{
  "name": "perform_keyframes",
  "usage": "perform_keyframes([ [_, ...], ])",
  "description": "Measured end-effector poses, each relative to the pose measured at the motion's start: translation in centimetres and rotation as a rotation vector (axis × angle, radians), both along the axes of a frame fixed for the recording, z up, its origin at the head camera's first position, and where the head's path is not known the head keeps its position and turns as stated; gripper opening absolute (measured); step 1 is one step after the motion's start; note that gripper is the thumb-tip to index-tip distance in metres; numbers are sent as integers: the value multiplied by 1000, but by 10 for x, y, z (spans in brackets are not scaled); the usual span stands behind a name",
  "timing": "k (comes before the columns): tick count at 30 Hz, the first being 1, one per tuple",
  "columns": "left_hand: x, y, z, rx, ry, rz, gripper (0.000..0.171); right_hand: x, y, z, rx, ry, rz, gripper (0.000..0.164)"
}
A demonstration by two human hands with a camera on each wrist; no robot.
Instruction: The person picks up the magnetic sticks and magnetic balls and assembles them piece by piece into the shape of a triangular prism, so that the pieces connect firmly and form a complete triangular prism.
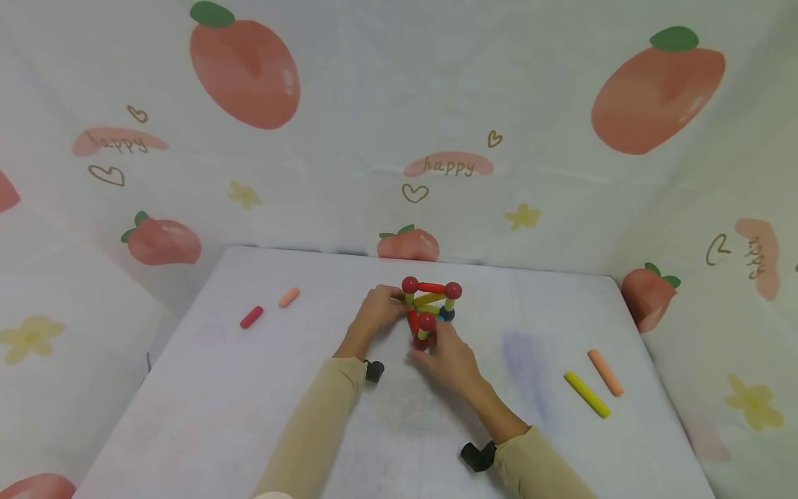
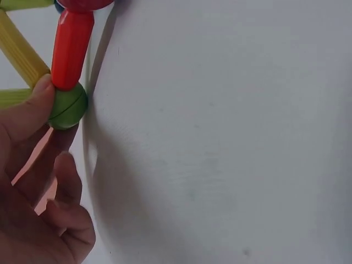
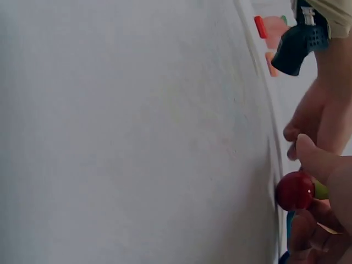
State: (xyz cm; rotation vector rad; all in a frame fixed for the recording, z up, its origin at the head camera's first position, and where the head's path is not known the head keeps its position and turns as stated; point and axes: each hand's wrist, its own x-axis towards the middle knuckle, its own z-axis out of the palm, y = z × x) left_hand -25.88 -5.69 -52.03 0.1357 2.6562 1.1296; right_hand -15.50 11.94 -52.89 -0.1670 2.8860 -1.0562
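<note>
A toy frame of coloured sticks and balls [image 1: 430,287] stands near the table's middle. It has red balls at its upper corners and a dark blue ball [image 1: 447,314] low at the right. My left hand [image 1: 379,309] pinches a green ball [image 2: 69,107] at the frame's left corner, where red and yellow sticks meet. At the near corner my right hand [image 1: 451,359] has its fingers curled about the yellow-green stick [image 3: 320,190] beside a red ball [image 3: 295,191]. The right thumb sits apart from that ball. The hands partly hide the lower sticks.
Left of the frame lie a short red stick [image 1: 252,317] and a short orange stick [image 1: 289,297]. To the right rest a longer yellow stick [image 1: 587,394] and an orange stick [image 1: 605,372]. Behind the white table [image 1: 249,416] hangs a peach-printed cloth [image 1: 349,138].
</note>
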Motion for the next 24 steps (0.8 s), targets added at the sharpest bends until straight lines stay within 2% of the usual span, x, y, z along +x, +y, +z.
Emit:
perform_keyframes([
  [4, 6, -1, 4, -47, -3, 22, 39, -7, 5, -1, 34, 40, -14, 48],
  [10, 24, -3, 10, -158, -10, 12, 38, -20, 28, 2, 22, 27, -39, 31],
  [14, 36, -1, 13, -159, -59, -12, 38, -33, 42, 3, 27, 41, -28, 29],
  [17, 40, 3, 13, -131, -43, -20, 39, -41, 48, 5, 42, 31, 3, 30],
  [20, 41, 6, 11, -113, -16, -21, 40, -41, 52, 7, 132, 21, 11, 46],
  [24, 40, 6, 10, -122, -7, -12, 40, -26, 63, 12, 307, 72, -5, 84],
])
